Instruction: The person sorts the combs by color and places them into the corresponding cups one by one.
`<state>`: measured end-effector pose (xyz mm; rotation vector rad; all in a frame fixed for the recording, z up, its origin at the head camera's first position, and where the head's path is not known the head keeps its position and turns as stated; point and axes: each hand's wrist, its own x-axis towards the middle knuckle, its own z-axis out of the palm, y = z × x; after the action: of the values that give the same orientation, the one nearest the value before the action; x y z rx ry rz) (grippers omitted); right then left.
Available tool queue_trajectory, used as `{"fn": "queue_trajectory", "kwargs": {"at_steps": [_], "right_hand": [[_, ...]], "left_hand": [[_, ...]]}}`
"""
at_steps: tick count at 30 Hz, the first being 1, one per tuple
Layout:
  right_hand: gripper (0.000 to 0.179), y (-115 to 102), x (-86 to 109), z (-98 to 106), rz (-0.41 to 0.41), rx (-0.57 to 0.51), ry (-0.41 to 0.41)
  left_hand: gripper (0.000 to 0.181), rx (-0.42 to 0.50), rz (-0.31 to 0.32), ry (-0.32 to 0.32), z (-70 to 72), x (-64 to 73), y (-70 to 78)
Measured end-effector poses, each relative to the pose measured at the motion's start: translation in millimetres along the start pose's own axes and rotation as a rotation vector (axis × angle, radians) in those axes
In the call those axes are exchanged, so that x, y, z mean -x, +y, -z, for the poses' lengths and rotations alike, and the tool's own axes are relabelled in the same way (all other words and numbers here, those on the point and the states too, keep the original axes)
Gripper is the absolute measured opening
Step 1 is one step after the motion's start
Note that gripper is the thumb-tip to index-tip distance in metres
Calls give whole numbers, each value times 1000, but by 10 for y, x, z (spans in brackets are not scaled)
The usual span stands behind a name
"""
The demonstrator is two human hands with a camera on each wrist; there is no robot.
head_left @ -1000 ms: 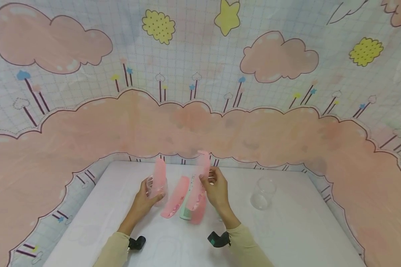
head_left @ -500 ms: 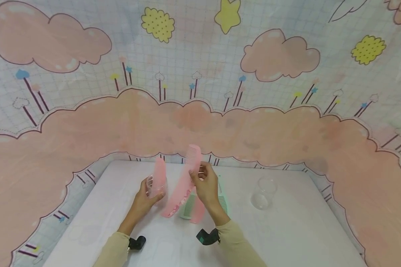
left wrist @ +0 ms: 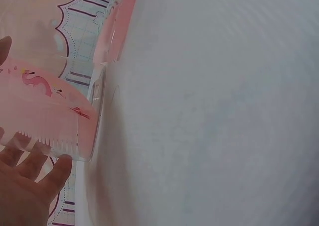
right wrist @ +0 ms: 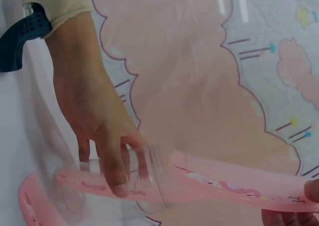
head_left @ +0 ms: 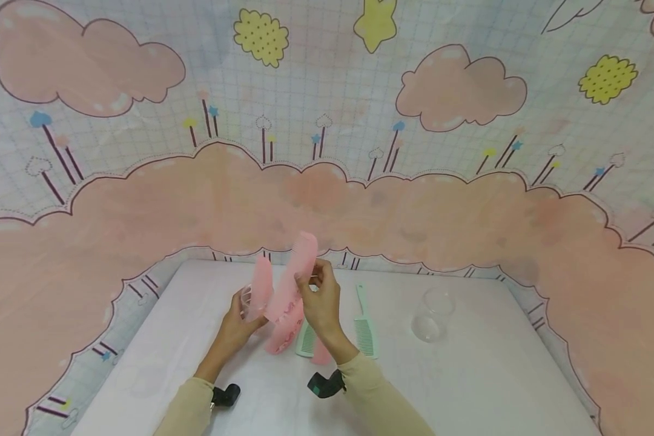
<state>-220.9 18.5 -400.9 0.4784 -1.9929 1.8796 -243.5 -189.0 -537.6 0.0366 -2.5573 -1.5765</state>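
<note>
My left hand grips a clear plastic cup around its side. Inside the cup stands a pink comb with flamingo prints, its upper part rising above the rim. Between thumb and fingers, my right hand pinches a second pink comb. That comb slants down to the left, its lower end right by the cup's mouth. In the right wrist view, the fingertips of this hand hold its far end. Below the held comb, another pink comb lies on the table.
Near my right forearm lie a green comb and a pink comb, both partly hidden. A green handled comb lies just right of them. Farther right, a second clear cup stands on the white table. A patterned cloth hangs behind.
My right hand has carried its pink comb leftward, up to the cup's mouth. The green handled comb on the right has come into view. The left hand and its cup stay nearly still.
</note>
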Motion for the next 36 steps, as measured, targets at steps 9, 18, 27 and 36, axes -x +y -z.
{"fn": "queue_trajectory", "kwargs": {"at_steps": [9, 18, 27, 36], "right_hand": [[26, 93, -119, -162, 4, 17, 24], [25, 391, -239, -296, 13, 20, 49], [23, 391, -314, -418, 16, 69, 75], [22, 490, -332, -544, -16, 122, 75]], "left_hand": [[101, -40, 49, -4, 10, 9, 6], [98, -34, 76, -6, 11, 17, 17], [95, -7, 74, -16, 8, -7, 20], [98, -3, 63, -14, 7, 7, -2]]}}
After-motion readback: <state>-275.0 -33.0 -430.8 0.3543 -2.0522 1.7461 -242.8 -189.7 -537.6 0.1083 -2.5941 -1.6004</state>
